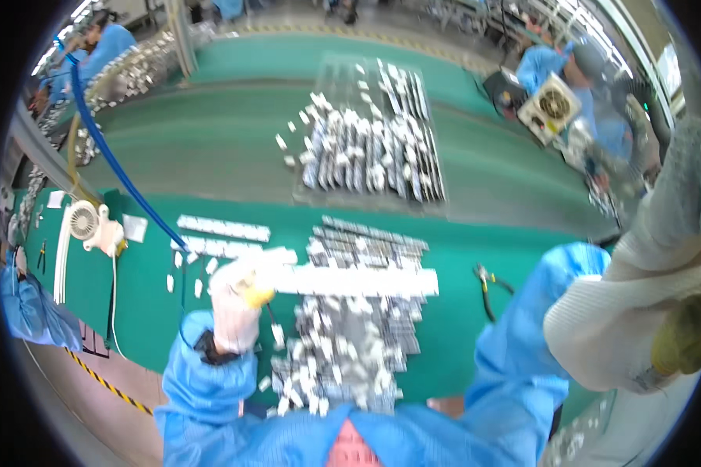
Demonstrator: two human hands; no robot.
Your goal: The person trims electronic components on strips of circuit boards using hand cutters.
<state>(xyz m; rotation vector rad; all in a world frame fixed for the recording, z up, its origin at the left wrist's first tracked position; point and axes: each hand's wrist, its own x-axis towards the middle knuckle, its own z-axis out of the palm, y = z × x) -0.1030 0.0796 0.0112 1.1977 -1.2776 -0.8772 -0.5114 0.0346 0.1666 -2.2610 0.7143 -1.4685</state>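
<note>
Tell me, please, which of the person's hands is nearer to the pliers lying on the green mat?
The right hand, raised near the camera, appears closer to the pliers; the left hand is across the pile of small parts, holding a long white strip.

Parts pile (343, 350) blocks centre — bare mat (210, 156) beyond.

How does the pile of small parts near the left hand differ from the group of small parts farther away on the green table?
The near pile lies directly on the green table, loose and jumbled; the far group sits on a clear tray, mostly in neat rows. The left hand, in a white glove, holds a long white strip over the near pile; no hand is near the far group. Both are small, pale grey-white pieces.
</note>
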